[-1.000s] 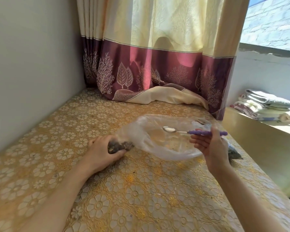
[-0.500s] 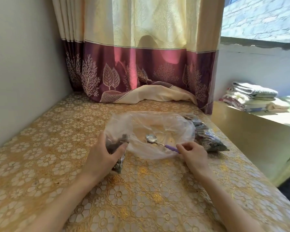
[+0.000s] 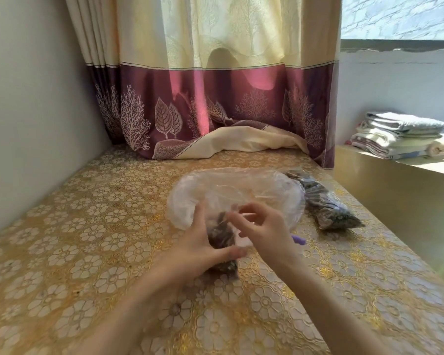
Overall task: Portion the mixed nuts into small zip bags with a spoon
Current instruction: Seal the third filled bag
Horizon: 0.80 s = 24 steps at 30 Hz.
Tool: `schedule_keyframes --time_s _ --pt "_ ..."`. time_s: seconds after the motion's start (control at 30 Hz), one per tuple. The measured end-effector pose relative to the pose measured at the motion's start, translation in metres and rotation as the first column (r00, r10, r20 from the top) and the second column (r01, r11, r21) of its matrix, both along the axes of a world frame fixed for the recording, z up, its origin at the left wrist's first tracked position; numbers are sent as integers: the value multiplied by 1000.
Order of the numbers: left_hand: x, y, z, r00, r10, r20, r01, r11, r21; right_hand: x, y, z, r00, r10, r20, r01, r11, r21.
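Left hand [image 3: 200, 248] grips a small clear zip bag of dark nuts [image 3: 222, 235], thumb curled beneath it. Right hand [image 3: 263, 226] pinches the bag's top edge. Just right of that hand, a purple spoon handle [image 3: 299, 239] pokes out on the bench [image 3: 87, 252].

A small clear zip bag [image 3: 222, 237] holding dark mixed nuts stands upright before a large, nearly empty clear bag [image 3: 237, 193]. The spoon's purple handle [image 3: 299, 239] pokes out; filled bags [image 3: 328, 206] lie rightward.
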<state>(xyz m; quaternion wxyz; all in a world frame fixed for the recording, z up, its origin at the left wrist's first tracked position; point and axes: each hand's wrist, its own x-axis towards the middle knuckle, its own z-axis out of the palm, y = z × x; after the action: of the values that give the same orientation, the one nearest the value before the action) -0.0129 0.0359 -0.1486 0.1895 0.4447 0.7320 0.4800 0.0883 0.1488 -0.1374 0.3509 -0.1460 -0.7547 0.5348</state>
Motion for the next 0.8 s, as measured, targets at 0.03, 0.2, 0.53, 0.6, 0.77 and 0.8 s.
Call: schedule_keyframes --time_s 0.03,0.2,0.53,0.6,0.77,0.8 --pt "-5 -6 5 996 -52 74 56 997 -45 1 3 -1 1000 -8 2 8 999 -49" --pt "-14 -22 20 972 -104 210 76 988 137 5 4 6 991 92 -95 -115 956 -269" --pt "-7 -27 35 991 83 108 -123 883 453 17 7 15 996 54 -69 -56 998 -17" --pt "-10 -31 36 985 91 144 -149 873 464 17 7 13 997 62 -49 -63 998 -19" --pt "-6 -33 45 996 62 71 -93 789 607 14 -4 15 952 21 -305 -6 999 50" --pt "-5 -31 43 996 78 37 -86 832 548 13 -4 14 976 62 -209 -59 998 17"
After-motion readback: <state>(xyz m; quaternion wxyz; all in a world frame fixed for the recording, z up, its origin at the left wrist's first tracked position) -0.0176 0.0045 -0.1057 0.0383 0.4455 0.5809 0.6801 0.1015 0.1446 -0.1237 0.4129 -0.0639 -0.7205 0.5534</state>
